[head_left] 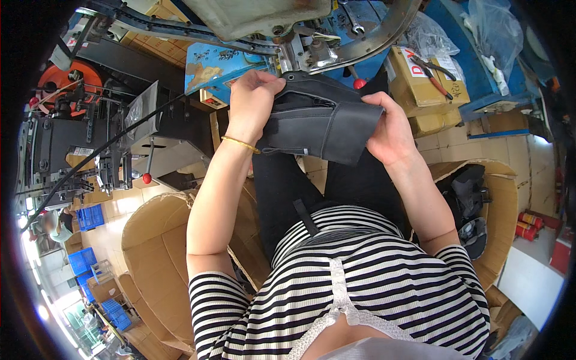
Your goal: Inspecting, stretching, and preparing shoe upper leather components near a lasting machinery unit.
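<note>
Left hand [255, 102] pinches a stitched black leather-like piece [300, 127] by its left edge; half-curled right hand [390, 133] grips its right edge. Beyond: curved metal frame [383, 42]. Between forearms [215, 201]: open room.

A smooth black leather-like piece [300, 129], sewn from several panels, is held up in the air, spread sideways. From here I see the left hand [251, 102] pinching its upper left end, near a small metal eyelet [291, 77], and the right hand [391, 135] gripping its broad, plain right end. A long slit gapes along its upper part; stitched seams cross its face.
</note>
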Available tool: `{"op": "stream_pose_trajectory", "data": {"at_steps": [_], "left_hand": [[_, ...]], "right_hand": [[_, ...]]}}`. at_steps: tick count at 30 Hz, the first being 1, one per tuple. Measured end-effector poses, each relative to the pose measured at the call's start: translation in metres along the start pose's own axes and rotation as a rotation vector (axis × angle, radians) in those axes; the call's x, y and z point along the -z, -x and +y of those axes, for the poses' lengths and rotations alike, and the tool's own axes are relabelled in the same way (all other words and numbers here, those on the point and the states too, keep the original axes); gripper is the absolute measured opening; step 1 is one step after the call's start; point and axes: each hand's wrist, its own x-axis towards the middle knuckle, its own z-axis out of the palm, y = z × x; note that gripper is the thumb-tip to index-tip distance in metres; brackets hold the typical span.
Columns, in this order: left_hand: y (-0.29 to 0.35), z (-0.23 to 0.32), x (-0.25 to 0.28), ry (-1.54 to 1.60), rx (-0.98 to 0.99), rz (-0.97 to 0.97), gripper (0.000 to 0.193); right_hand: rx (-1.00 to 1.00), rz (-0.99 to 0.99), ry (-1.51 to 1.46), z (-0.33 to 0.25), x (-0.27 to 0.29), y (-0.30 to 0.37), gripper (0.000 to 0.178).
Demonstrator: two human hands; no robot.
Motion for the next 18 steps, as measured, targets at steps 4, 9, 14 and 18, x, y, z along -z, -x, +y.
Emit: {"op": "stream_pose_trajectory", "data": {"at_steps": [4,9,14,18], "left_hand": [[0.007,0.008,0.003,0.148,0.098,-0.076,0.018],[-0.005,0.011,0.003,0.128,0.123,-0.153,0.02],[-0.008,0.013,0.002,0.13,0.223,-0.215,0.02],[-0.013,0.026,0.002,-0.078,0.158,-0.163,0.014]], "right_hand": [[-0.011,-0.031,0.032,-0.002,-0.002,-0.009,0.01],[-0.026,-0.111,-0.046,0.0,0.0,-0.015,0.018],[0.001,-0.016,-0.016,0.006,0.0,-0.011,0.012],[-0.011,-0.055,-0.059,0.005,-0.003,-0.017,0.012]]}}
